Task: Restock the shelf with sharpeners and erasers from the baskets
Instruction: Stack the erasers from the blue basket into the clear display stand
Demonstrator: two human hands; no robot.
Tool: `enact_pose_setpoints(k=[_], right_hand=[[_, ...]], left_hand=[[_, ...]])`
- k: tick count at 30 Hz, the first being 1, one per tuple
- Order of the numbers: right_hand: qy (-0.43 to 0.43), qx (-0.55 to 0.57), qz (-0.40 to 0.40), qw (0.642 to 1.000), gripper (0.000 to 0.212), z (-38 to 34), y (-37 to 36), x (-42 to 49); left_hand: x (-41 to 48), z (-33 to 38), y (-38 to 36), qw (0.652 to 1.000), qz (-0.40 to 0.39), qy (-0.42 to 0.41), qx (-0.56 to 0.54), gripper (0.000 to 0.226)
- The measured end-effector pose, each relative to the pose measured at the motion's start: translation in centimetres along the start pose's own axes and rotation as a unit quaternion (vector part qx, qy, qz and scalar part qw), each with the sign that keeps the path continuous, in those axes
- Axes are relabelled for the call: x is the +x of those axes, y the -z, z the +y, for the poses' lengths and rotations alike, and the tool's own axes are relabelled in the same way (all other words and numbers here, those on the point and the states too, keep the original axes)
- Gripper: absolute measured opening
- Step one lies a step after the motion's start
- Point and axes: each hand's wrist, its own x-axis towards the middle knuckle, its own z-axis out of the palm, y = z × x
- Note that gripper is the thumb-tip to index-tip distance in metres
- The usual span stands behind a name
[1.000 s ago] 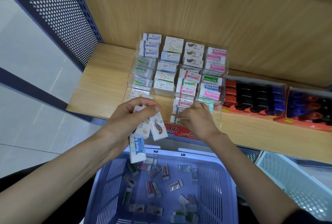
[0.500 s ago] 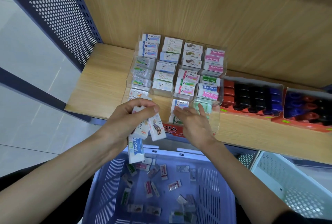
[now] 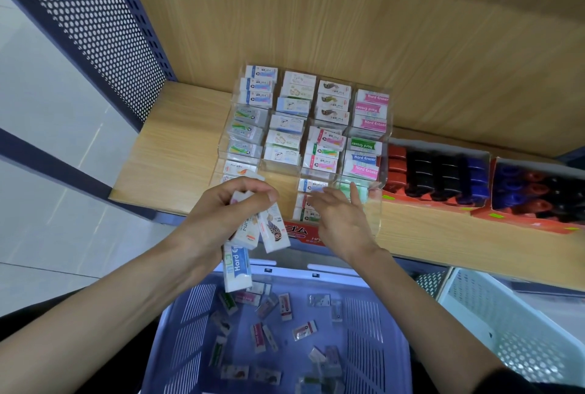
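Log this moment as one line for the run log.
left hand: grips several erasers | right hand: open, fingers at display rack front row | purple basket: loose erasers inside, below shelf

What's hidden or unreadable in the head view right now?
Head view:
Count of erasers in left hand: fingers cover them.
Front compartments of rack: right hand partly covers them.
Labels in purple basket: too small, blurred.
Far side of white basket: cut off by right edge.
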Motion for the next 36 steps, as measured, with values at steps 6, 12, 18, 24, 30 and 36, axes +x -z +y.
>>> enact_pose_setpoints(k=[6,12,18,24,30,36], right_hand=[[-0.045,0.093,0.328,0.939,0.032,1.4,2.3,2.5],[-0.091,0.038,0.209,0.973,0.037,3.2,3.6,7.4],[-0.073,0.114,0.268,0.954,0.032,3.1,3.3,5.6],[-0.01,0.026,0.191,0.981,0.033,1.7,0.4,1.5],[-0.055,-0.062,0.205,0.975,0.042,0.7,-1.4,2.4],[-0.074,-0.111,0.24,0.962,0.023,1.1,-1.6,1.3]], left_hand=[[0.1,-0.1,0.0,1.0,0.002,-0.004,0.007,0.021],[0.2,-0.2,0.1,1.0,0.002,-0.004,0.007,0.011],[0.4,-0.3,0.3,1.0,0.009,-0.002,0.001,0.006],[0.3,-0.3,0.4,1.0,0.018,-0.006,-0.007,0.011],[0.4,-0.3,0.3,1.0,0.017,-0.003,-0.01,0.007],[0.5,-0.4,0.5,1.0,0.015,-0.008,-0.014,0.006]])
